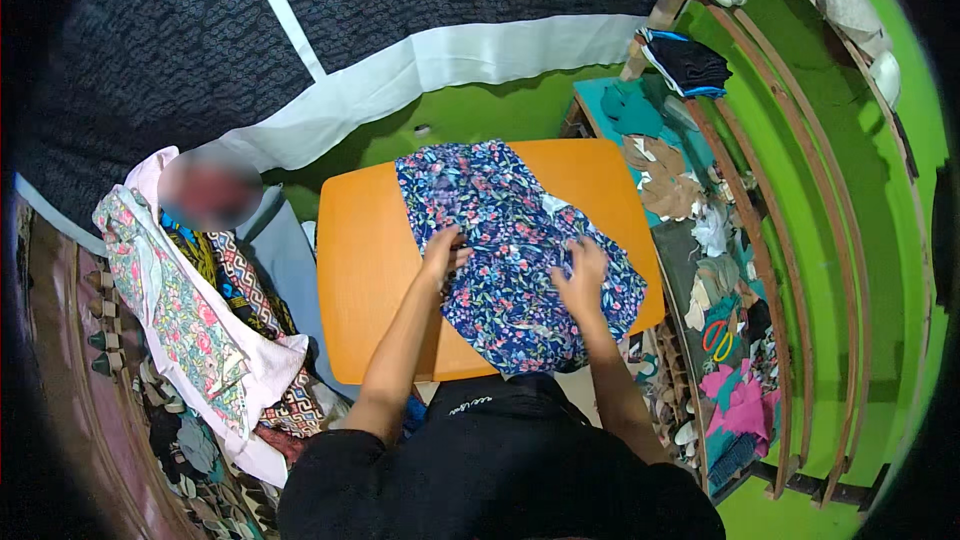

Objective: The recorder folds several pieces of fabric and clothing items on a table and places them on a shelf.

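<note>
A navy cloth with a pink, red and light-blue flower print (pixel 510 280) lies spread across the orange table (pixel 360 270), slanting from the far left to the near right. A small white patch shows near its right upper edge. At the cloth's left side is my left hand (pixel 443 256), fingers apart and slightly bent over the fabric. My right hand (pixel 583 277) hovers on or just above its right part, thumb and fingers spread. Whether the fingertips press on the cloth cannot be made out. Neither hand grips anything.
Patterned cloths (pixel 215 340) are heaped on a grey-blue chair at the left. To the right, a low shelf holds fabric scraps and scissors with red and yellow handles (pixel 716 338). Wooden rails (pixel 790 240) carry folded dark clothes (pixel 686 62) and shoes. A dark curtain hangs behind.
</note>
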The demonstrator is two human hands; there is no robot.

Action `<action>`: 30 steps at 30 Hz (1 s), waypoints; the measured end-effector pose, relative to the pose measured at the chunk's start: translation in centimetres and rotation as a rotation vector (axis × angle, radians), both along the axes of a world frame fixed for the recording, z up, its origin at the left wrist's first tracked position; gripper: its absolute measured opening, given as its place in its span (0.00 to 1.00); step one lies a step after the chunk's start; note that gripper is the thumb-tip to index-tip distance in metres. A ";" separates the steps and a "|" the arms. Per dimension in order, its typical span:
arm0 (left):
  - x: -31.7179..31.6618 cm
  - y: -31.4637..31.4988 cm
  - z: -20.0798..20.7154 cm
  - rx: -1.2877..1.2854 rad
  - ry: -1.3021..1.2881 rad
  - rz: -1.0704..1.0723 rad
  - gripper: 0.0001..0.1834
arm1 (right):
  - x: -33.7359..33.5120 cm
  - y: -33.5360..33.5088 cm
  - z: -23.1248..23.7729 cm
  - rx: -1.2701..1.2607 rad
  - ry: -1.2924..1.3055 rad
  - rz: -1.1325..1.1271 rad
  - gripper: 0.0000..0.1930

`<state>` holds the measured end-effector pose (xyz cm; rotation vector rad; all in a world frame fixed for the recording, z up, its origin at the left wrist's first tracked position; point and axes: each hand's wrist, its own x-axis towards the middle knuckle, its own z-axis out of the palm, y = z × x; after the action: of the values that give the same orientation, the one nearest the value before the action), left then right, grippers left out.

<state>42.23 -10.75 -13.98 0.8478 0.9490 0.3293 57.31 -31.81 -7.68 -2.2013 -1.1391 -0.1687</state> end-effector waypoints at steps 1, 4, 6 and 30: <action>0.5 1.0 0.7 0.032 0.039 -0.014 0.23 | 0.7 -2.0 -0.5 0.019 0.030 -0.125 0.26; 2.1 4.0 -0.2 0.377 0.234 0.110 0.27 | 0.5 -6.3 -1.3 -0.199 0.155 -0.211 0.35; 3.2 5.9 -0.6 0.693 0.497 0.120 0.34 | -1.1 -7.7 -2.1 -0.277 0.127 -0.190 0.37; 4.9 10.0 -2.7 0.509 0.236 0.137 0.17 | -8.9 -12.7 -2.3 -0.131 0.441 0.118 0.14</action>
<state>47.13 -0.70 -16.71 1.3093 1.1676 0.6148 48.42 -44.52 -9.97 -2.1284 -1.0436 0.4329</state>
